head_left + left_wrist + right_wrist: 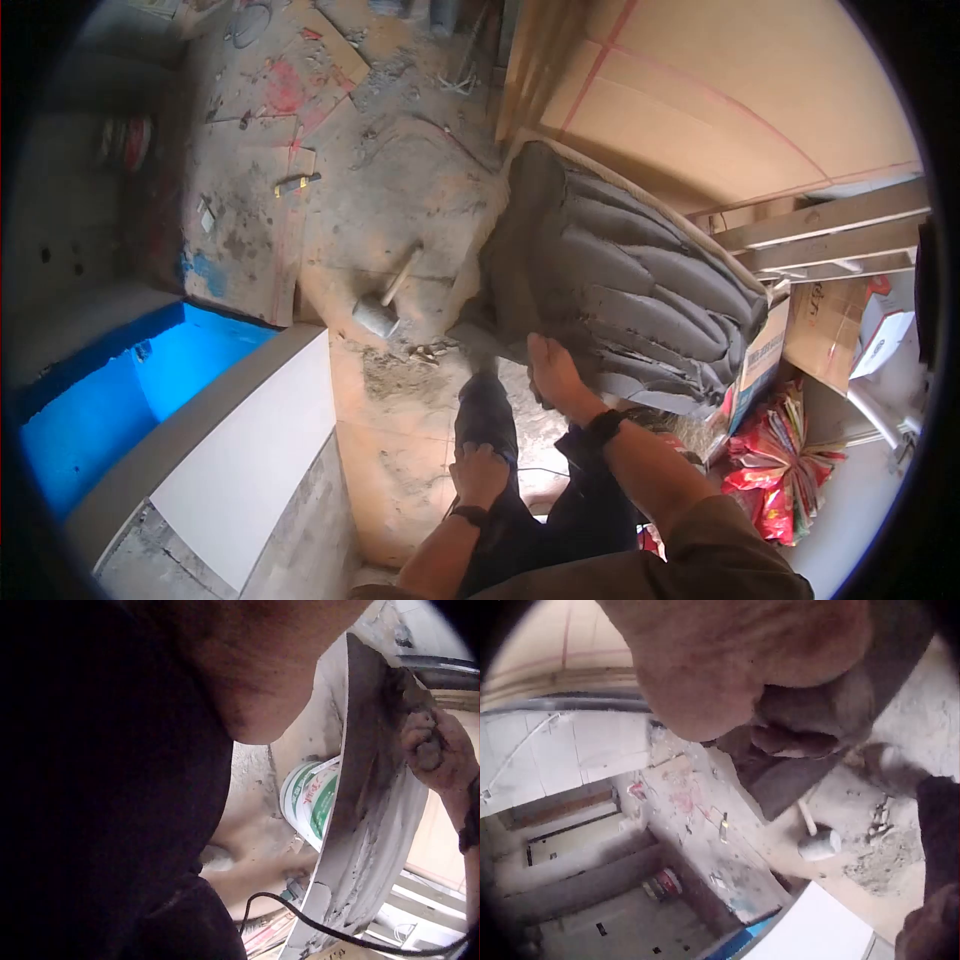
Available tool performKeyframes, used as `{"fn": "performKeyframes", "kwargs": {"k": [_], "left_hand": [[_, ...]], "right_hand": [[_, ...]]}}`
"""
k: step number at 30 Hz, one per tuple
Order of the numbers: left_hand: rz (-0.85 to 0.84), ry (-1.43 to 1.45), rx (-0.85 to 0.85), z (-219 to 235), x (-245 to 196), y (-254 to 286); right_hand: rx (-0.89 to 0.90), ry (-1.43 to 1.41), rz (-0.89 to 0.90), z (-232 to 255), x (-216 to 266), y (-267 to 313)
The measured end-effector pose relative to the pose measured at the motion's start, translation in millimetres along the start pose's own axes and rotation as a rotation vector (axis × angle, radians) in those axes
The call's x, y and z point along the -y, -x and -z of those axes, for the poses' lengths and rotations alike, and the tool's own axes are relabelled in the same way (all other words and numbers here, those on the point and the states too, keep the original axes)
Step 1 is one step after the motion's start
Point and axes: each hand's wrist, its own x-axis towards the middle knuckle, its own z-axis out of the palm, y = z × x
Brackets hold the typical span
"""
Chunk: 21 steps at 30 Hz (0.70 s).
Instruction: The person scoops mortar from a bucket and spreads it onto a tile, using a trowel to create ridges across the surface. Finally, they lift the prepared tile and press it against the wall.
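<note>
Mortar-coated slab: the grey, ridged slab [640, 280] leans just ahead and to the right of your right fingers, its coat thick and uneven.
Trowel: its blade [482, 338] reaches left from your right fingers at the slab's near-left edge; whether it touches mortar, you cannot tell from here.
Right hand: your right hand [562, 375] has its fingers curled round what looks like the trowel's handle.
Left hand: your left hand [480, 474] rests on your leg, fingers loosely apart, pinching nothing.
Coating step: it looks like spreading and trimming; the next move probably calls for a flat, steady blade to even the ridges.
Mallet: the mallet [380, 314] lies on the floor, ahead and left of your left fingers.
Bags: red bags [785, 465], right of your right fingers.
</note>
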Motion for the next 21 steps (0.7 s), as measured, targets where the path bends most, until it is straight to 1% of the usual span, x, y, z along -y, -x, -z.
{"fn": "performKeyframes", "kwargs": {"k": [1,2,4,7,10,12,14,16,19,20,21], "left_hand": [[0.003,-0.01,-0.003,-1,0,-1],[0.004,-0.023,-0.001,-3,0,0],[0.005,-0.045,0.031,-6,-1,0],[0.011,-0.097,0.066,0,-8,0],[0.013,-0.109,0.07,-6,-6,0],[0.008,-0.144,0.069,-6,-8,0],[0.008,-0.171,0.088,-5,-10,1],[0.012,-0.185,0.075,-11,-9,2],[0.008,-0.215,0.071,-11,-16,4],[0.013,-0.223,0.063,-9,-18,3],[0.008,-0.225,0.046,-10,-17,3]], "right_hand": [[0.02,-0.016,0.017,-10,-18,-3],[0.012,0.063,0.127,-11,-20,5],[-0.02,0.227,0.351,0,-9,29],[0.107,0.777,0.199,35,8,33],[-0.061,0.992,0.507,82,19,0],[-0.269,0.922,0.482,107,44,-19],[-0.303,0.759,0.331,132,70,-39],[-0.268,0.644,0.222,147,86,-42],[-0.344,0.543,0.177,162,62,-34],[-0.386,0.475,0.163,165,35,-39],[-0.393,0.464,0.117,172,24,-29]]}}
